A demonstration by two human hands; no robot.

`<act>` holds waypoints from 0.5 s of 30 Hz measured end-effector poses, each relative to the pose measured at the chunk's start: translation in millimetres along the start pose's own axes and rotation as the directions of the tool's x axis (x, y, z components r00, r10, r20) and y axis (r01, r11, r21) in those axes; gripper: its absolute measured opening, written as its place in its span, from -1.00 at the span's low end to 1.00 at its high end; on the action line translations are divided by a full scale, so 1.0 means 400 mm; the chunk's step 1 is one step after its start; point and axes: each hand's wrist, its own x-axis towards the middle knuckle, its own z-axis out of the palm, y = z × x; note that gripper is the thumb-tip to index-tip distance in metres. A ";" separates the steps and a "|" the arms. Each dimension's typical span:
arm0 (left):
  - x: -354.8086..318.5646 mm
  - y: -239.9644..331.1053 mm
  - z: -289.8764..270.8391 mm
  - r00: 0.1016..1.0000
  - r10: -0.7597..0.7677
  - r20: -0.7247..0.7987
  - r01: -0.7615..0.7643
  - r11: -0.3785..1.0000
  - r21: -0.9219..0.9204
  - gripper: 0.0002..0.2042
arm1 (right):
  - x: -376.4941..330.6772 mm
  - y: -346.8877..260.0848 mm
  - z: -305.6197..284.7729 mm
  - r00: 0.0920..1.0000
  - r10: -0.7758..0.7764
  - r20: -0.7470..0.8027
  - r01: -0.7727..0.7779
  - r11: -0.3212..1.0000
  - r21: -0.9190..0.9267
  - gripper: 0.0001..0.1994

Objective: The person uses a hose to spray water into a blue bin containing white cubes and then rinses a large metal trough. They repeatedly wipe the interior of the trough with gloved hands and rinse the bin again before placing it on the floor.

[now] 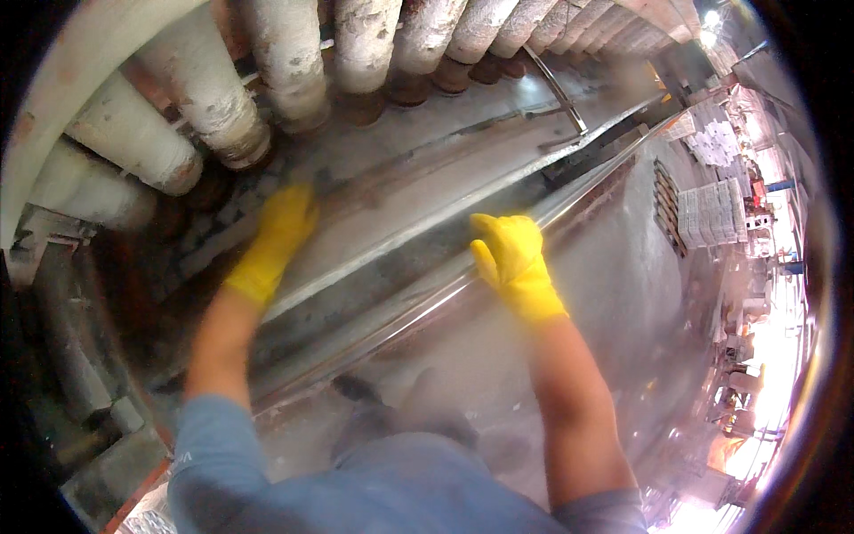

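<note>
My left hand point(285, 227), in a yellow rubber glove, is over the grey, dusty surface point(382, 209) below a row of thick cylinders. Motion smears its fingers, so their pose and anything in them cannot be made out. My right hand point(513, 254) wears a matching yellow glove. It hovers by the shiny metal rail point(436, 303) along the near side of a long trough point(356, 307). Its fingers are bent and point left, with the thumb held apart from them. Nothing shows between them.
Several thick whitish cylinders point(285, 58) line the far side. A thin metal bar point(556, 89) slants across the surface at the upper right. On the right, white stacked goods point(712, 214) stand beside a wooden pallet point(669, 209). Grey floor point(614, 258) lies between.
</note>
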 end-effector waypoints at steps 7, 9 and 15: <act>0.124 0.059 0.035 0.951 -0.211 0.227 0.214 0.977 0.013 0.06 | 0.000 0.004 -0.008 1.000 0.016 0.011 -0.016 1.000 -0.003 -0.63; 0.091 0.068 0.063 0.960 -0.214 0.180 0.176 0.963 0.205 0.09 | 0.024 -0.004 -0.007 0.999 -0.010 -0.031 0.011 1.000 0.024 -0.63; 0.089 0.137 -0.101 0.862 -0.165 0.479 0.086 0.979 0.183 0.07 | 0.069 0.006 -0.022 0.995 -0.001 -0.101 0.006 0.999 0.051 -0.67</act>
